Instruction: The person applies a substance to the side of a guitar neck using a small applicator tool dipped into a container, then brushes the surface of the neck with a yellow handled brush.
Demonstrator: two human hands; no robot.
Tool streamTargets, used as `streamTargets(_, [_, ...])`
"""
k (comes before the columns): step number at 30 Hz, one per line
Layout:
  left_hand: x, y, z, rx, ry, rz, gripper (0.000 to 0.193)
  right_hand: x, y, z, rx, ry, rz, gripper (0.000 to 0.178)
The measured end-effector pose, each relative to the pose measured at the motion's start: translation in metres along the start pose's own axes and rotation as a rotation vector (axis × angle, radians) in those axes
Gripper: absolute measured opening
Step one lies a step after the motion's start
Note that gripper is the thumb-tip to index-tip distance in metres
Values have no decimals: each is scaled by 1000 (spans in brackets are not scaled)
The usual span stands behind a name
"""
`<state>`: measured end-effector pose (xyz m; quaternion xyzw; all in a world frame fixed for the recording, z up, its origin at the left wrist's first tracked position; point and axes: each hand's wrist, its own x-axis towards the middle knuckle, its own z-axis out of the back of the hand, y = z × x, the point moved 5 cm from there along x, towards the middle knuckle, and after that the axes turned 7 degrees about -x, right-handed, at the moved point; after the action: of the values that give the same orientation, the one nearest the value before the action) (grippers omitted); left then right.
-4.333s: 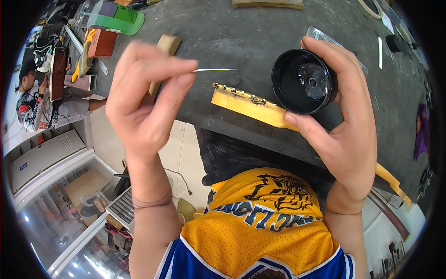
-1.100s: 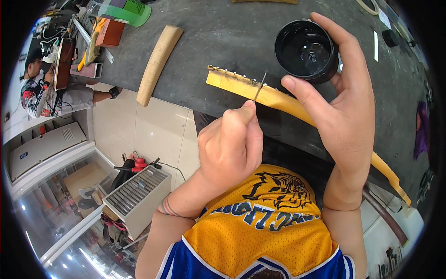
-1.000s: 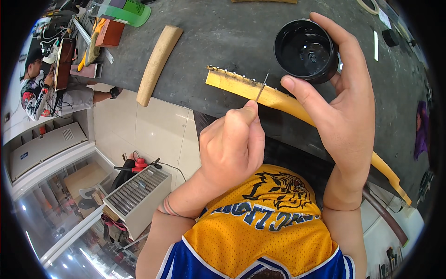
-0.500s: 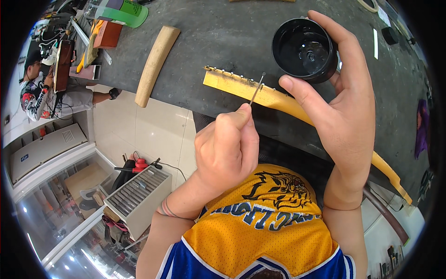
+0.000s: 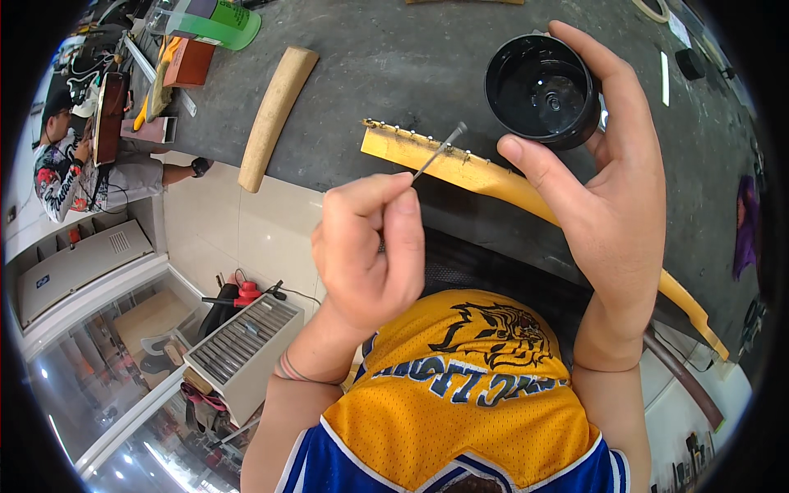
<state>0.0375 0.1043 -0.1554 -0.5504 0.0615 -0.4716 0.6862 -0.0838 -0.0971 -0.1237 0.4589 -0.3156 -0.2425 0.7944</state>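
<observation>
My left hand (image 5: pixel 370 246) is closed, pinching a thin metal rod (image 5: pixel 436 154) between thumb and forefinger. The rod's slightly wider tip lies over the far edge of a long yellow wooden piece that looks like a guitar neck (image 5: pixel 411 154); whether they touch I cannot tell. Small whitish beads and dark marks line that edge. With thumb and fingers around its side, my right hand (image 5: pixel 612 164) holds a round black cup (image 5: pixel 542 131), tilted so that its shiny inside shows. A clear liquid seems to sit at its bottom. My right hand and forearm cover the middle of the neck.
The neck lies on a dark worktable (image 5: pixel 370 66), beside a curved bare wooden piece (image 5: pixel 278 119). A green bottle (image 5: pixel 226 23), a reddish block (image 5: pixel 189 64) and a brush (image 5: pixel 159 99) are at the far left. Beyond, another person (image 5: pixel 70 164) holds a brown panel.
My left hand has moved left and a little up, and the rod now slants more. The black cup has shifted very slightly right in my right hand.
</observation>
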Motion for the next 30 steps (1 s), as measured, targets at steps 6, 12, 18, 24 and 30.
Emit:
streamTargets(6, [28, 10, 24, -37, -79, -114, 22, -1, -2, 0, -3, 0, -24, 77])
streamTargets(12, [44, 6, 26, 267, 83, -223, 17, 3, 3, 7, -114, 11, -3, 79])
streamTargets(18, [72, 1, 42, -20, -12, -142, 21, 4, 8, 8, -217, 75, 42, 83])
streamTargets(24, [118, -21, 26, 0, 244, -266, 17, 1, 8, 4, -181, 139, 66, 88])
streamTargets(30, [130, -30, 7, 212, 427, -393, 20, 1, 10, 4, -173, 161, 105, 91])
